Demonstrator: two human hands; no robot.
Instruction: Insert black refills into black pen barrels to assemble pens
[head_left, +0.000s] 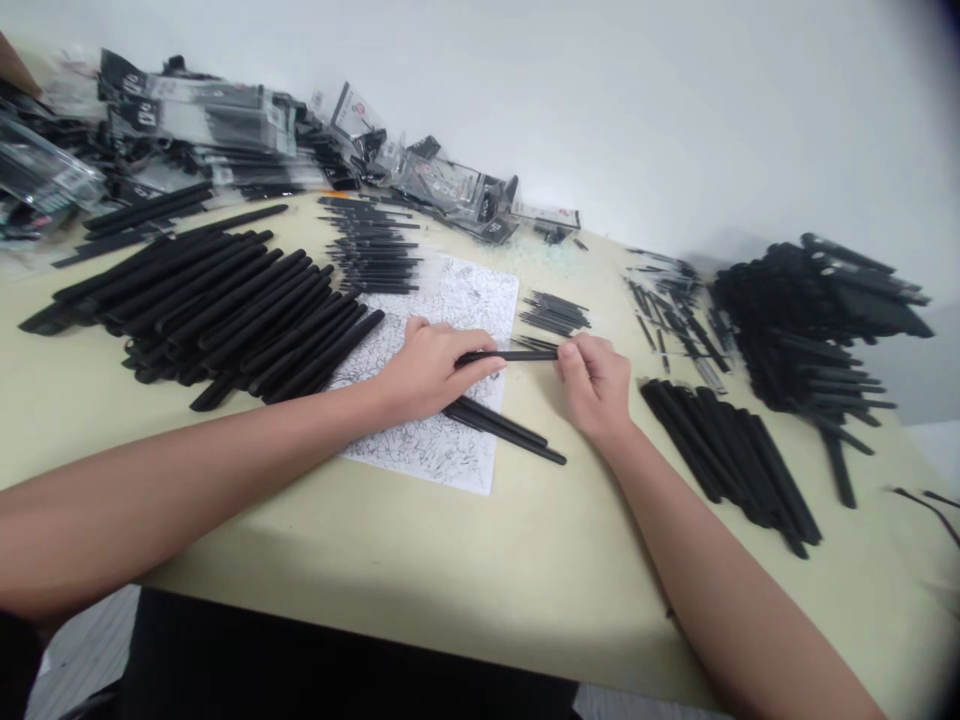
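Observation:
A slim black pen [531,355] spans the gap between my hands, held nearly level above the table. My left hand [429,368] pinches its left end between thumb and fingers. The other end is gripped by my right hand [598,385], its fingers curled round it and hiding the tip. Beneath my left hand lies a sheet of scribbled paper [435,470]. Two or so black pens [510,425] rest across that paper, partly covered by the left hand. Just behind the right hand is a small bunch of thin dark refill-like sticks [555,312].
A big pile of black pens [247,310] covers the left side. Behind it lie thin dark sticks [375,245] and crumpled clear packets [217,115] along the wall. At right are a row of pens [727,460], scattered thin parts [667,310] and a black heap [795,310].

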